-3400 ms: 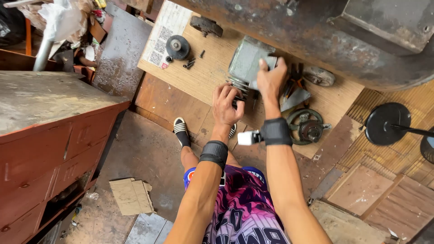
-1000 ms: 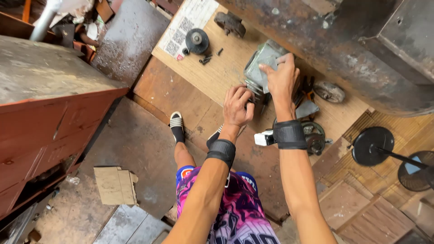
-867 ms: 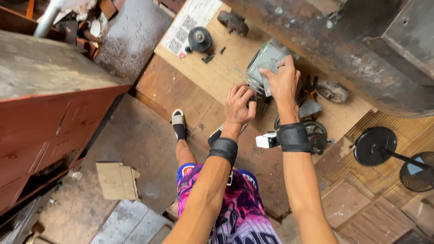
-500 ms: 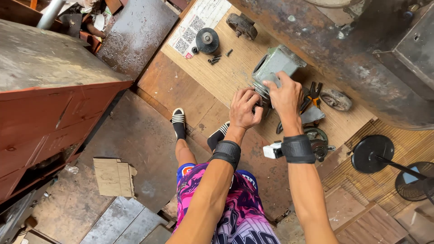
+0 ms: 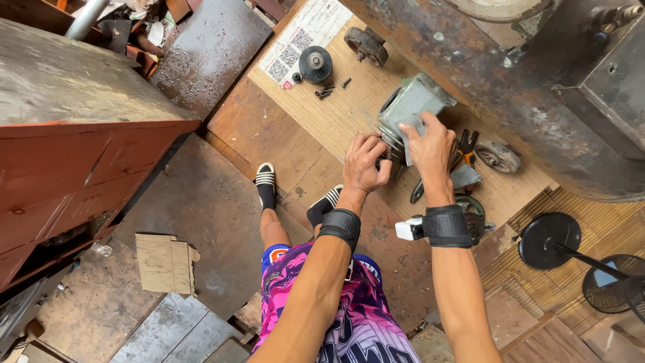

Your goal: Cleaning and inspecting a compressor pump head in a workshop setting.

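A grey-green metal motor housing (image 5: 411, 102) lies on a wooden board on the floor. My right hand (image 5: 428, 144) rests flat on its near side, steadying it. My left hand (image 5: 365, 162) grips the round end of the housing, fingers curled around it. Both wrists wear black bands; a small white device is clipped to the right one. Red-handled pliers (image 5: 466, 142) lie just right of my right hand.
A black disc (image 5: 315, 64), loose bolts (image 5: 327, 91) and a rusty wheel (image 5: 367, 44) lie on the board. A rusty wooden cabinet (image 5: 74, 134) stands left, a large rusty machine (image 5: 524, 74) right. A fan base (image 5: 549, 239) and cardboard piece (image 5: 164, 262) sit on the floor.
The view shifted, moving the housing lower in frame. My right hand slid from the housing's top to its near side; my left hand stays at the round end.
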